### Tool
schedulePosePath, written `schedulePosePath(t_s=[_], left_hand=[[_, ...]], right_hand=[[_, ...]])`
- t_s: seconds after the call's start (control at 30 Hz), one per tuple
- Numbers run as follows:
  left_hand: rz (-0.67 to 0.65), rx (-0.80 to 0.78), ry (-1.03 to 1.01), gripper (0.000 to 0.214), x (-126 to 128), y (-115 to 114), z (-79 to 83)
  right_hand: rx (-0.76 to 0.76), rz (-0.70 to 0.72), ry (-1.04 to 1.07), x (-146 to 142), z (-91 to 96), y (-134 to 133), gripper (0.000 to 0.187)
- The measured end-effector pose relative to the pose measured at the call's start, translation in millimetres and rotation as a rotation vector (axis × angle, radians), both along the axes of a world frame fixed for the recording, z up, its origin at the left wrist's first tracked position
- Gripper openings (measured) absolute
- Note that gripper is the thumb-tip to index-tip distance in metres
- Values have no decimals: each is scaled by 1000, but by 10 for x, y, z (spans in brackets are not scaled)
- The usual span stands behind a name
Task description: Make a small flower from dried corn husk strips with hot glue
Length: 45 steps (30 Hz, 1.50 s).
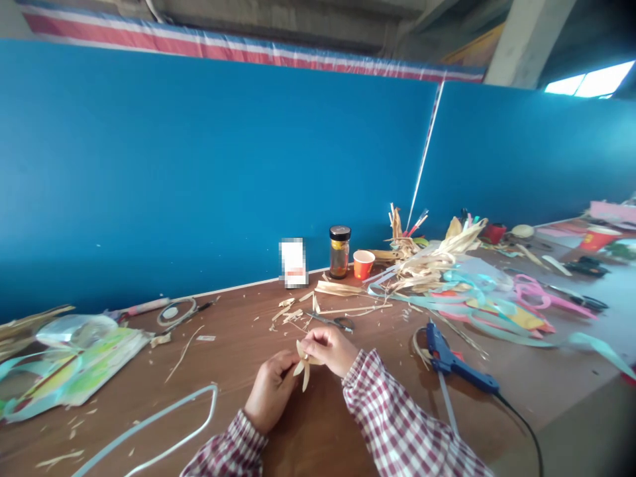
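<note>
Pale husk flower (304, 366) at 6 o'clock on the worktop (238, 358) | left hand (271, 392) and right hand (328, 348) fingers pinched shut on its petals | step: likely shaping petals | next calls for a steady pinch; glue gun (454, 361) at 3 o'clock, scissors (332, 322) at 12.

Even, fairly bright daylight; a window (591, 83) at upper right is blown out to white; the tabletop (238, 358) carries only soft, faint shadows; wide-angle bending curves the edges; lower right corner darkens; far clutter looks soft.
</note>
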<state>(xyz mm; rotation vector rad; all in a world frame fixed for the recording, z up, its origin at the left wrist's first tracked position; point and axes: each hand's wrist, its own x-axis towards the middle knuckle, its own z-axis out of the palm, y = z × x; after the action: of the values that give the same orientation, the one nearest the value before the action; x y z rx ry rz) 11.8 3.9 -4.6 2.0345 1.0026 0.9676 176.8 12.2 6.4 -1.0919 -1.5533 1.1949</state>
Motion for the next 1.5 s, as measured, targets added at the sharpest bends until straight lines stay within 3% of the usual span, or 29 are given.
schedulePosePath(t_s=[0.43,0.77,0.97,1.33,1.5], left_hand=[[73,35,64,26,-23,6,-67],[23,73,62,23,-20,12,-45],[8,98,46,23,-23,14,-30],[-18,4,-17,22,-15,-5,-6],[141,-146,-167,24,12,1,-72]], right_hand=[[-48,1,51,-27,37,0,31],[-28,-48,15,-44,-107,31,34],[-63,-23,50,-36,-75,38,37],[-166,-21,155,-59,-121,45,41],[-148,-98,250,-98,-80,59,53]])
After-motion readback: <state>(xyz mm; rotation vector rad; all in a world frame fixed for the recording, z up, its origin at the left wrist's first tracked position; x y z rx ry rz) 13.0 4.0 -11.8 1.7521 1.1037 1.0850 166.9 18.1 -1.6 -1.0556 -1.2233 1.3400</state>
